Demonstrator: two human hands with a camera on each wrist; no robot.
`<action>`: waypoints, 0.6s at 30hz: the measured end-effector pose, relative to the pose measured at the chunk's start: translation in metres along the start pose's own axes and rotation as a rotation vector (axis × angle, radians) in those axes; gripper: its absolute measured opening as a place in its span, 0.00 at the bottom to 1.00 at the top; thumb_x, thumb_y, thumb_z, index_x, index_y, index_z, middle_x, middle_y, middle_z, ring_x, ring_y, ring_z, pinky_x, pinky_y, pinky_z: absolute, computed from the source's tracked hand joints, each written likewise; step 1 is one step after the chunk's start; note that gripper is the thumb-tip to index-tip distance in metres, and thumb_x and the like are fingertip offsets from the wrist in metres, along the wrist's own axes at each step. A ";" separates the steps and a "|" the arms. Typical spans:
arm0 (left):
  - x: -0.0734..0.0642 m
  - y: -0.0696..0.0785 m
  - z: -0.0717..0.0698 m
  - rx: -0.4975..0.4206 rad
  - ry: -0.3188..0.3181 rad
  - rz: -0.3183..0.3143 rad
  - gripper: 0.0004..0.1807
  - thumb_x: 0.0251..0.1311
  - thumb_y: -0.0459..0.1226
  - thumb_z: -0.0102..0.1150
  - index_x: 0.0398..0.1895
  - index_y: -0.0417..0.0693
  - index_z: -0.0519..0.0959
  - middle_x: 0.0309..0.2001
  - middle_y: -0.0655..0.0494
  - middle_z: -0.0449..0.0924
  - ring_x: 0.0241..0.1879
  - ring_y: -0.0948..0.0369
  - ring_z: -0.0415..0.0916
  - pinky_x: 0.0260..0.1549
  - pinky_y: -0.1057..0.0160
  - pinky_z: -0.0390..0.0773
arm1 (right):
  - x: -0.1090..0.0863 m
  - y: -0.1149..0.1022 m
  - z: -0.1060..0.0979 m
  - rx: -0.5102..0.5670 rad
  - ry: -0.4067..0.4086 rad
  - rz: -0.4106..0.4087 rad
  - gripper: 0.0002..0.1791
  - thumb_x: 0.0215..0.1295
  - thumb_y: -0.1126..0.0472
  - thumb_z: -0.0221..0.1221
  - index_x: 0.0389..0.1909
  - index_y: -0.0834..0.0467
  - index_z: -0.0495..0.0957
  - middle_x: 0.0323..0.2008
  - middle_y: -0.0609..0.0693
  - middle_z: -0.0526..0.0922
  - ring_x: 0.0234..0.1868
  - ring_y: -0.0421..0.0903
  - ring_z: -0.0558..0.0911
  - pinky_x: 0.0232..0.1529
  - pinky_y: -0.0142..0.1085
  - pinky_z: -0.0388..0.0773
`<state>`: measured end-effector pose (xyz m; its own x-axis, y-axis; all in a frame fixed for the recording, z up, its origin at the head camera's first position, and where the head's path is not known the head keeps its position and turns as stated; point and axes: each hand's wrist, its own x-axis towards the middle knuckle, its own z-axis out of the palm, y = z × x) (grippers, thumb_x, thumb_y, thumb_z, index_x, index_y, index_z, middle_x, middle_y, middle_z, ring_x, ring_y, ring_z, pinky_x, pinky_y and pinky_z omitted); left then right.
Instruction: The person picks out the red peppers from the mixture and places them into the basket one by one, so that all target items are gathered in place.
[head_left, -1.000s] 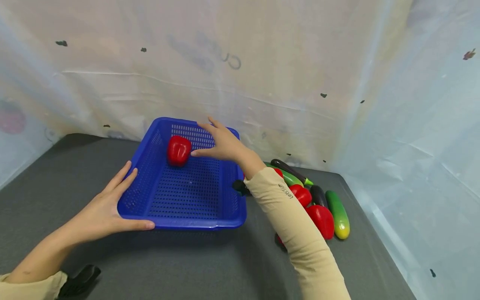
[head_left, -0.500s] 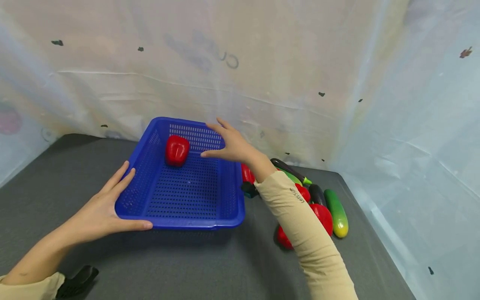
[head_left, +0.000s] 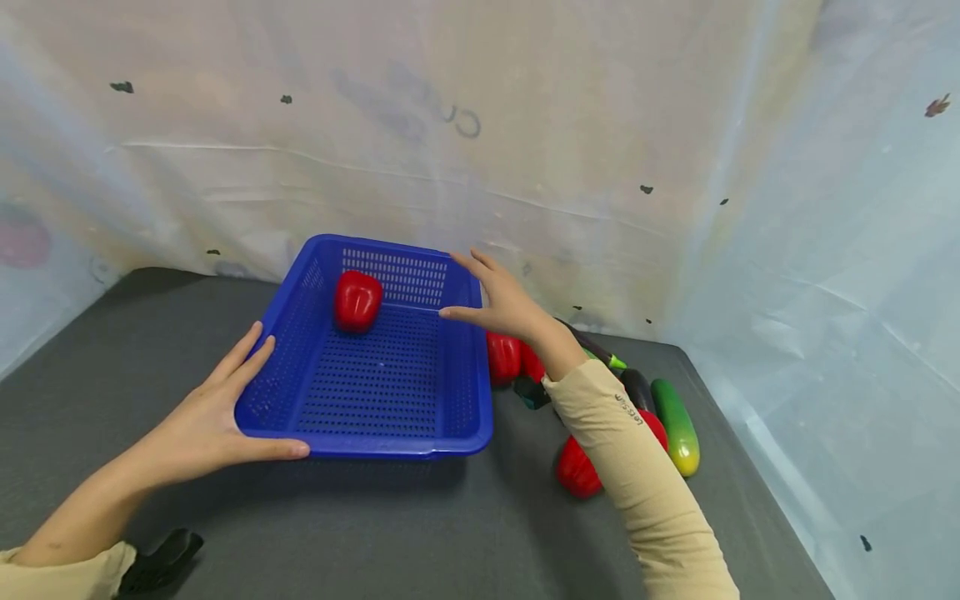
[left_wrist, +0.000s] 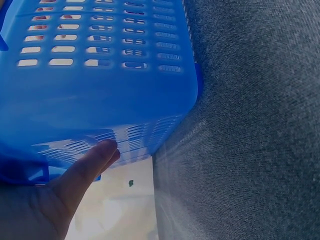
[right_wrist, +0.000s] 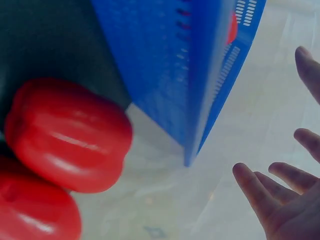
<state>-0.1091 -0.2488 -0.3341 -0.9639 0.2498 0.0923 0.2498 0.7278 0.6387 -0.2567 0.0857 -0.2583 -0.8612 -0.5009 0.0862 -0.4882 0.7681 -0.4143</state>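
A blue plastic basket [head_left: 367,451] with slotted walls stands on the dark cloth, one red bell pepper [head_left: 357,301] inside near its back left. My left hand [head_left: 213,417] holds the front left corner, its thumb along the front rim and two fingertips at the left rim; in the left wrist view, fingers [left_wrist: 95,159] lie against the outer wall. At the back right, my right hand [head_left: 510,308] is spread beside the rim and holds nothing. Below it, outside the basket, sits another bell pepper [right_wrist: 70,135], with a further bell pepper [right_wrist: 35,205] close by.
To the right lie a green cucumber [head_left: 677,429] with a yellow end, dark eggplants [head_left: 637,390] and another bell pepper [head_left: 577,468], partly hidden by my right sleeve [head_left: 637,483]. A pale plastic sheet [head_left: 570,142] hangs behind the table.
My right hand has moved to the right, from above the inside of the basket to its right rim, with its fingers still spread. The left hand and basket stay put.
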 end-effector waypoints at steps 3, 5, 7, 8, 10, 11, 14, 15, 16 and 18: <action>0.000 0.000 0.000 0.001 -0.001 -0.001 0.69 0.40 0.53 0.75 0.77 0.49 0.36 0.77 0.55 0.21 0.70 0.28 0.38 0.47 0.21 0.57 | -0.004 0.007 0.000 0.012 -0.002 0.010 0.47 0.59 0.42 0.64 0.75 0.46 0.52 0.77 0.53 0.44 0.75 0.54 0.51 0.71 0.53 0.56; 0.000 0.000 0.000 0.002 -0.003 -0.003 0.69 0.40 0.53 0.75 0.77 0.48 0.36 0.77 0.54 0.21 0.70 0.28 0.38 0.48 0.21 0.56 | -0.006 0.012 0.001 0.018 0.004 0.010 0.46 0.59 0.43 0.63 0.75 0.47 0.53 0.77 0.54 0.44 0.75 0.54 0.52 0.70 0.53 0.57; 0.001 0.000 0.001 0.001 -0.004 -0.003 0.69 0.40 0.52 0.75 0.77 0.48 0.36 0.77 0.53 0.21 0.70 0.28 0.37 0.48 0.21 0.56 | -0.008 0.015 0.002 0.027 0.013 0.006 0.46 0.59 0.43 0.63 0.75 0.48 0.53 0.76 0.54 0.45 0.75 0.55 0.53 0.70 0.53 0.57; 0.001 0.000 0.001 0.002 -0.003 -0.003 0.69 0.39 0.52 0.75 0.77 0.47 0.36 0.77 0.52 0.21 0.70 0.28 0.37 0.48 0.21 0.56 | -0.008 0.016 0.002 0.028 0.018 0.002 0.45 0.59 0.43 0.63 0.75 0.48 0.54 0.76 0.54 0.46 0.75 0.55 0.53 0.70 0.53 0.57; 0.001 0.000 0.001 0.000 -0.003 -0.006 0.69 0.39 0.52 0.75 0.77 0.47 0.36 0.77 0.52 0.21 0.70 0.28 0.37 0.48 0.20 0.56 | -0.010 0.018 0.002 0.027 0.027 -0.005 0.45 0.59 0.43 0.63 0.74 0.49 0.55 0.76 0.55 0.46 0.75 0.54 0.52 0.71 0.53 0.56; 0.001 0.000 0.001 0.000 -0.002 -0.005 0.69 0.39 0.52 0.75 0.77 0.47 0.36 0.77 0.52 0.21 0.70 0.28 0.37 0.48 0.20 0.56 | -0.010 0.019 0.003 0.027 0.029 -0.006 0.45 0.59 0.44 0.63 0.74 0.49 0.55 0.76 0.55 0.47 0.75 0.54 0.52 0.71 0.53 0.56; 0.001 0.000 0.001 -0.002 -0.001 -0.006 0.69 0.39 0.52 0.75 0.77 0.48 0.36 0.77 0.52 0.21 0.70 0.28 0.37 0.48 0.20 0.55 | -0.013 0.022 0.003 0.022 0.031 -0.003 0.44 0.60 0.44 0.63 0.74 0.49 0.55 0.76 0.56 0.47 0.75 0.55 0.52 0.70 0.54 0.56; 0.001 0.000 0.001 -0.003 -0.001 -0.007 0.69 0.39 0.52 0.75 0.77 0.48 0.36 0.77 0.52 0.21 0.70 0.28 0.37 0.48 0.20 0.55 | -0.014 0.024 0.003 0.024 0.029 0.001 0.44 0.60 0.44 0.63 0.74 0.49 0.56 0.76 0.56 0.47 0.75 0.55 0.52 0.70 0.54 0.57; 0.001 -0.001 0.001 -0.004 -0.002 -0.007 0.69 0.39 0.52 0.75 0.77 0.48 0.36 0.77 0.52 0.21 0.70 0.28 0.37 0.48 0.20 0.55 | -0.015 0.025 0.003 0.031 0.027 0.007 0.44 0.60 0.45 0.63 0.74 0.49 0.56 0.76 0.56 0.47 0.75 0.56 0.52 0.70 0.54 0.58; 0.001 -0.001 0.001 -0.001 -0.001 -0.007 0.69 0.39 0.52 0.75 0.77 0.48 0.36 0.77 0.52 0.21 0.70 0.27 0.37 0.48 0.20 0.55 | -0.017 0.029 0.004 0.049 0.023 0.020 0.43 0.60 0.46 0.63 0.74 0.49 0.56 0.76 0.56 0.47 0.75 0.56 0.52 0.67 0.53 0.62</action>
<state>-0.1106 -0.2483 -0.3358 -0.9655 0.2454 0.0870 0.2429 0.7288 0.6402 -0.2556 0.1147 -0.2749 -0.8739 -0.4761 0.0983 -0.4642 0.7571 -0.4597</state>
